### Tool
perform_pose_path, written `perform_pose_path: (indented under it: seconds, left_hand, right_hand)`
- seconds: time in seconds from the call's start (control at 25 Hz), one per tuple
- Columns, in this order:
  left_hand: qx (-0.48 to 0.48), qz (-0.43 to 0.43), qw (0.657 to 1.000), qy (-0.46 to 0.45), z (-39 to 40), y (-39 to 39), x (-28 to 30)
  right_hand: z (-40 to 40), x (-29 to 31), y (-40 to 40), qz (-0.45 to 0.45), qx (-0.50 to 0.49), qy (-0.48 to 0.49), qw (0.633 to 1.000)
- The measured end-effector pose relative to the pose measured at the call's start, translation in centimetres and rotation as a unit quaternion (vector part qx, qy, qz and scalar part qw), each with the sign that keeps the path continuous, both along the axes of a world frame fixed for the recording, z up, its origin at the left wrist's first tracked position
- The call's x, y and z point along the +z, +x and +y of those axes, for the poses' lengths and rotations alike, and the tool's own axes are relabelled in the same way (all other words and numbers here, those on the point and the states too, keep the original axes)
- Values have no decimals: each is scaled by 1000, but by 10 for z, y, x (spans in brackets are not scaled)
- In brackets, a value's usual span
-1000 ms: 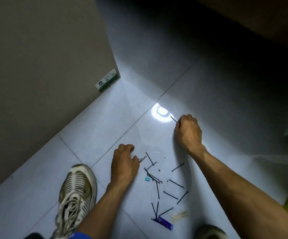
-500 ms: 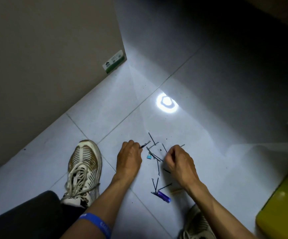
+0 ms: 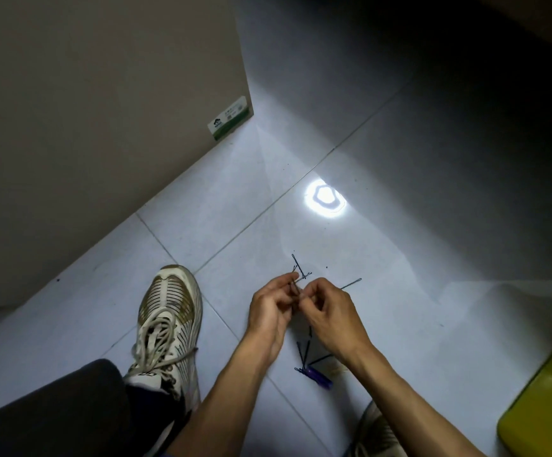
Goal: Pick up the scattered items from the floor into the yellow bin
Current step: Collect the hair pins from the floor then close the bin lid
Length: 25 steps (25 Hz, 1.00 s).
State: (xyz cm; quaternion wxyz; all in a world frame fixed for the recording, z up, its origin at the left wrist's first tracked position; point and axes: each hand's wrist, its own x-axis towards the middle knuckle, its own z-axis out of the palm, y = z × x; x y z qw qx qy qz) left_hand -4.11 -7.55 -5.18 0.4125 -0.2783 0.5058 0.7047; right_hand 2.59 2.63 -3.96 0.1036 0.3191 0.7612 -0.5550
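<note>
Both hands meet above the floor (image 3: 400, 291), beyond the purple tube (image 3: 317, 377), which serves as landmark. The left hand (image 3: 269, 311) curls its fingers and pinches several hairpins (image 3: 296, 285) at thumb and forefinger; the right hand (image 3: 329, 310), fingers likewise curled, pinches a pin whose free end (image 3: 350, 284) projects to the right. More pins (image 3: 302, 352) lie on the floor just beyond the tube, touching its near end. The yellow bin (image 3: 545, 407) stands well right of the tube, at the frame edge. A shoe (image 3: 169, 321) rests left of the tube, and a lamp glare (image 3: 325, 199) shines far beyond it.
</note>
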Motion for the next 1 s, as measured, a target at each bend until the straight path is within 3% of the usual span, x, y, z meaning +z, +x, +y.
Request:
perform_pose_path:
  seconds: [0.08,0.16,0.28,0.36,0.44,0.52,0.6,0.72,0.8,0.92,1.0]
  left_hand:
    - [60,-50,996,51,-5,-2,-4]
    - [92,-59,993,32,-9,-5,-7]
    - [12,39,985,-167,-14,-7,-13]
    - [-140,172,918,-329,-15,-9,-18]
    - [-258,290,829,-403,-9,-11,-21]
    - [-307,369,766,-428,-2,-14,-23]
    - [-347,420,718,-433,-1,-16,-26]
    - [-401,470,649,-444,-3,-15,-30]
    - [-424,482,615,-458,0,-14,-29]
    - [-433,472,610,-467,1,-12,-26]
    - [-396,446,664,-451,-2,-14,-24]
  right_hand:
    - [-1,0,-1,10,40,28,999]
    - [1,-3,-3,18,21,72,997]
    - [4,-16,-9,-31,74,224,971]
    - [-1,-25,-12,-48,167,298,938]
    - [-6,-31,-15,-37,221,338,914]
    - [-6,-34,-16,-36,216,341,914]
    - [-1,-35,-14,-45,162,308,936]
    - [11,-35,-7,-38,83,266,960]
    - [16,-33,-9,-35,90,275,956]
    - [18,-27,-24,-18,132,311,941]
    - [18,-27,-36,-22,154,317,936]
